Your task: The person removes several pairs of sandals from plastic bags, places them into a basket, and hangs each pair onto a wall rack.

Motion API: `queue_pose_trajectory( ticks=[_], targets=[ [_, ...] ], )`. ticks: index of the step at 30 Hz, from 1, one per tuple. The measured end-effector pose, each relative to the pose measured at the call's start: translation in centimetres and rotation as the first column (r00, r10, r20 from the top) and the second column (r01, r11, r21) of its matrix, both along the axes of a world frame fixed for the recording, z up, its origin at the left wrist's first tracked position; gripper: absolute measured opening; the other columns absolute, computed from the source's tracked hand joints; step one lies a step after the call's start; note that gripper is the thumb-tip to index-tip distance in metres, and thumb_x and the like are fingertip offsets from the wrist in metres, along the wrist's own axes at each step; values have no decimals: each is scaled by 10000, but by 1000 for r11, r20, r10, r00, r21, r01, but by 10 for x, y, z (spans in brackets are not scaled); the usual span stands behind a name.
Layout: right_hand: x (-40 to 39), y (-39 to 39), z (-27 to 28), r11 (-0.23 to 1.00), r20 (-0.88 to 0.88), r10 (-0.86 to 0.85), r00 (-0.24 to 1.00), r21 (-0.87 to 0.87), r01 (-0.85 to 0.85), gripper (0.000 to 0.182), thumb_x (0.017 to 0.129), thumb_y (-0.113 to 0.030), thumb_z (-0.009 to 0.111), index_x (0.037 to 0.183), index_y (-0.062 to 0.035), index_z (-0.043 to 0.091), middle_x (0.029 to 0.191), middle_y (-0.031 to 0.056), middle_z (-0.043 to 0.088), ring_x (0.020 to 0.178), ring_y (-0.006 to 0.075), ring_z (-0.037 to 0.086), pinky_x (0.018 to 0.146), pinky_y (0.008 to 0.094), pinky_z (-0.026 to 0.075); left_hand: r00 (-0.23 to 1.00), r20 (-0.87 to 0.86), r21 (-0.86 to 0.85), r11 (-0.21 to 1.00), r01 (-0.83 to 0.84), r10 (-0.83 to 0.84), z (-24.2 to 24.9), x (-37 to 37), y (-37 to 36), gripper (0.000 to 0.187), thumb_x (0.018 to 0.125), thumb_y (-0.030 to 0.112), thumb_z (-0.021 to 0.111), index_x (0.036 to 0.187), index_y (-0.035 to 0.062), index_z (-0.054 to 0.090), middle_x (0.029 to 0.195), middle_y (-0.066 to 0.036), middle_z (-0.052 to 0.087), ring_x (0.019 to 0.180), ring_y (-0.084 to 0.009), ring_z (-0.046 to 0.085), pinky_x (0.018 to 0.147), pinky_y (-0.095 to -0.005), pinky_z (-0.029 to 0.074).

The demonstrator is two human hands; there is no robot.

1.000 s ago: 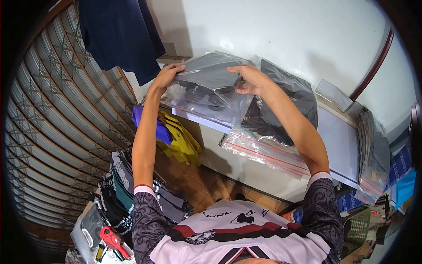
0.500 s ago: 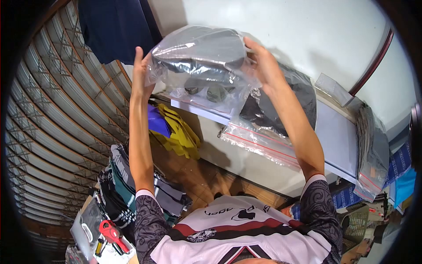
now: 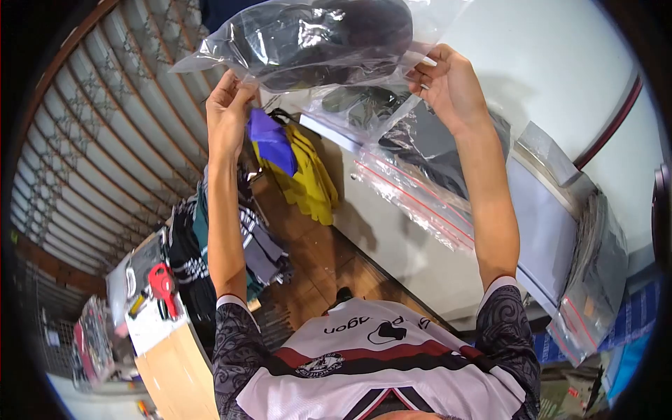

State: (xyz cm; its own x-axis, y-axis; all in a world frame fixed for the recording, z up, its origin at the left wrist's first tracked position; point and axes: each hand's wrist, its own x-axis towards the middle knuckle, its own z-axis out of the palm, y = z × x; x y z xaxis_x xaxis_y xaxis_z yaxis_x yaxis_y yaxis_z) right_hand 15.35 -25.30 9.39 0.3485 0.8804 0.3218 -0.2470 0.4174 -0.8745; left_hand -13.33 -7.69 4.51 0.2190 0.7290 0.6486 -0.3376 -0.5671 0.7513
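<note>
Both my hands hold up a clear plastic bag (image 3: 315, 38) with a dark folded garment inside, raised high at the top of the view. My left hand (image 3: 227, 112) grips its lower left edge and my right hand (image 3: 448, 80) grips its right edge. Below the raised bag, another clear zip bag with a dark garment (image 3: 427, 168) lies on the white shelf (image 3: 539, 231), hanging over its front edge.
More bagged garments (image 3: 595, 266) lean at the shelf's right end. Purple and yellow cloths (image 3: 294, 164) hang under the shelf's left end. Folded clothes (image 3: 210, 245) are stacked on the left, with a red tool (image 3: 164, 283) on a small table. A metal shutter (image 3: 84, 140) fills the left.
I have lifted the bagged garment from the shelf up above head height with both hands, and my view has tilted and turned slightly.
</note>
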Motion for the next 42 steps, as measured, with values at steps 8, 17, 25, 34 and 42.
queue_pose_trajectory(
  ticks=[8,17,25,34,42],
  targets=[
    [-30,-72,-23,987,222,148,964,30,-158,469,871,-159,542,1308,-1,608,1052,60,667,949,135,562,856,308,436,950,110,-6,956,-292,291,-39,-50,-160,423,1008,190,625,1332,-75,570,1236,-92,653,1140,-144,587,1024,-290,430],
    [-98,-120,-109,949,333,294,896,10,-315,659,760,100,644,1401,5,527,1238,128,661,1105,191,633,967,321,481,842,73,-148,840,-521,535,-97,-103,-327,449,1062,295,519,1351,-49,544,1204,-69,637,1111,-137,581,976,-295,446],
    [-181,-188,-216,806,190,584,789,-248,-537,577,818,75,674,1375,39,527,1237,119,653,1109,187,633,983,315,479,623,-130,-341,555,-759,771,-183,-153,-468,410,991,130,593,1335,-92,564,1246,-122,649,1163,-175,587,1039,-317,425],
    [-307,-310,-326,543,146,829,540,-445,-712,568,824,26,727,1362,56,546,1224,118,667,1083,174,635,966,303,483,413,-340,-536,187,-823,845,-279,-233,-679,477,878,33,668,1340,-53,588,1138,-53,565,985,-132,624,886,-270,497],
    [-450,-470,-343,374,119,924,363,-474,-797,570,825,33,734,1363,69,547,1198,125,682,1055,164,644,938,293,492,240,-455,-564,-69,-823,857,-289,-333,-883,439,852,43,680,1267,-82,617,1057,-124,705,975,-175,664,875,-298,520]
  ],
)
